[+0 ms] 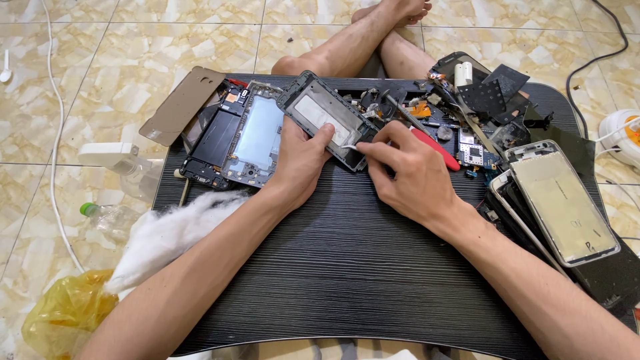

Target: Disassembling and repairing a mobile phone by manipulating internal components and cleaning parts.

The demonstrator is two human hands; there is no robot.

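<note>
Dark rectangular phone frame [327, 120] is tilted up by left hand [300, 163], fingers clamped on it, so right hand [407, 173] fingers pinch its thin white strip [351, 147].

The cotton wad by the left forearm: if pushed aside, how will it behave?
The cotton wad looks loose and fluffy, so it is probably very light and would squash rather than slide whole. Its wispy edges may snag or shed fibres on the table. It hangs over the edge, so a nudge could drop it.

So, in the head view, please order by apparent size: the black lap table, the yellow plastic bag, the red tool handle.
1. Black lap table, by far the largest.
2. Yellow plastic bag, partly cut off by the frame.
3. Red tool handle, smallest, partly hidden behind the right hand.
</note>
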